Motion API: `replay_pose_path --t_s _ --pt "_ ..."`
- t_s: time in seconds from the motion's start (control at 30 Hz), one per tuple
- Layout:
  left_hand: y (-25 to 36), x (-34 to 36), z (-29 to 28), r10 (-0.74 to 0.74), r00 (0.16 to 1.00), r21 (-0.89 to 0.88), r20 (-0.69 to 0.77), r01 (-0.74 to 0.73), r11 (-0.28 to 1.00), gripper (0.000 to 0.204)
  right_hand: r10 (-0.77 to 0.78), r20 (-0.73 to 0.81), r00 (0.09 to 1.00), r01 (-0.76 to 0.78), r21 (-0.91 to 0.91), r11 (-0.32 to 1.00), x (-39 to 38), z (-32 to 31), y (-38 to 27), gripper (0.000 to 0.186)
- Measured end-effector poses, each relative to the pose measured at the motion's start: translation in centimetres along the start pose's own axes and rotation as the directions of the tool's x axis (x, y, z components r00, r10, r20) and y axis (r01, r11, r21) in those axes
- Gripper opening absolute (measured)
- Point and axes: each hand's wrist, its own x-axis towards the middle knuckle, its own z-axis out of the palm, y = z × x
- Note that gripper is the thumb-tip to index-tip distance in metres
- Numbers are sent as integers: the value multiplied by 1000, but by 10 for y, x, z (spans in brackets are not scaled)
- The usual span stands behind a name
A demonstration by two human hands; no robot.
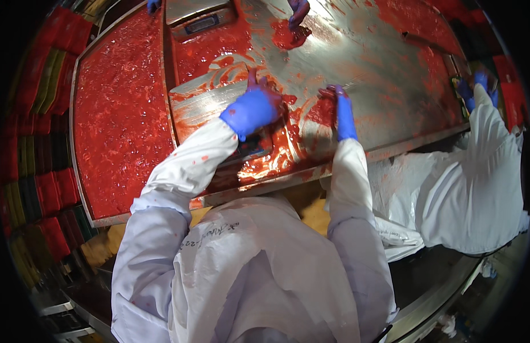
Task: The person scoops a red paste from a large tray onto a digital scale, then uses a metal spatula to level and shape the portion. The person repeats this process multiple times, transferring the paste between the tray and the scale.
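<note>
My left hand, in a blue glove smeared red, is over the steel table with its fingers apart, touching or just above wet red pulp. Below its wrist a scale-like device with a dark display is partly covered by my arm and red liquid. To the right, my right hand is held edge-on, fingers stretched out and slightly bent. Against its palm side lies a flat clump of red pulp. Red juice pools between my hands and the table's front edge.
A large shallow tray of red pulp fills the left side. A second scale stands at the far side. Opposite, a co-worker's gloved hand hangs over a red clump. Another person in white works at right. Stacked coloured crates line the left.
</note>
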Motion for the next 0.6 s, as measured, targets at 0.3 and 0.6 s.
replay_pose_path --t_s 0.3,0.6 --pt "-50 -42 29 -390 848 -221 -358 328 918 56 -224 -33 974 106 -809 579 38 -37 49 56" --pt "-175 -244 72 -857 491 -259 -158 817 516 43 -131 185 974 98 180 979 -55 58 -8 38"
